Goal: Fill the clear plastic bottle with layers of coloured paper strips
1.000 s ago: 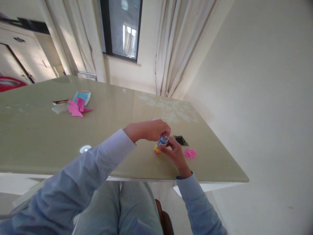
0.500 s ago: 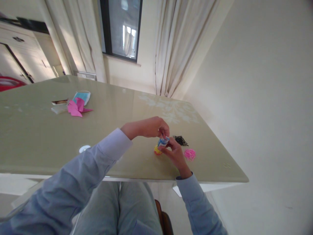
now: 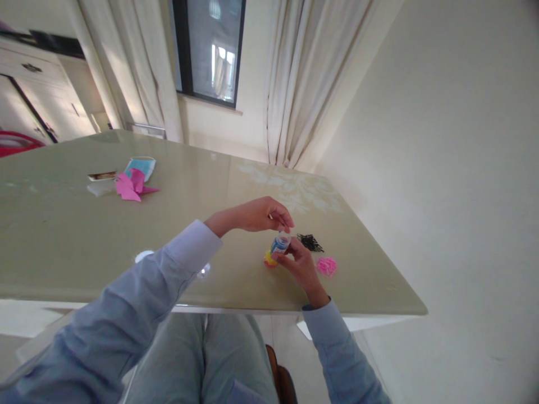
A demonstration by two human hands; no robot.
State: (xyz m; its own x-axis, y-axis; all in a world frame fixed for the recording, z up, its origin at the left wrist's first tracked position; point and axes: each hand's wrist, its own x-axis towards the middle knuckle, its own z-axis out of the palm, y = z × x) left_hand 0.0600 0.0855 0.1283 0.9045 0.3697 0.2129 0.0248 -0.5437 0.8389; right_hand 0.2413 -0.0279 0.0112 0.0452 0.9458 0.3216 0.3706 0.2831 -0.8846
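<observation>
Bottle (image 3: 280, 244), small and clear with a blue label, mouth up and tilted, sits in the right hand (image 3: 300, 266) near the table's front edge, right of centre. Right thumb and fingers pinch its sides. Left hand (image 3: 261, 214) is bent at the wrist over the bottle mouth, fingers curled and pointing down; cannot tell if they grip anything. Yellow-and-orange item (image 3: 269, 259) shows just beside the bottle on the left, partly hidden; cannot tell if they touch. Right of the bottle on the table (image 3: 219, 185): black pile (image 3: 310, 242), and nearer the person, pink pile (image 3: 327, 266), close to the right hand. Clear item (image 3: 204, 271) lies by the left cuff, partly covered. White item (image 3: 144, 256) is farther left, partly behind the left sleeve (image 3: 138, 303). Far left of table: pink folded piece (image 3: 132, 185) overlapping a blue mask (image 3: 143, 166), brown-and-white strip (image 3: 101, 176) and clear wrapper (image 3: 99, 189) beside it.
</observation>
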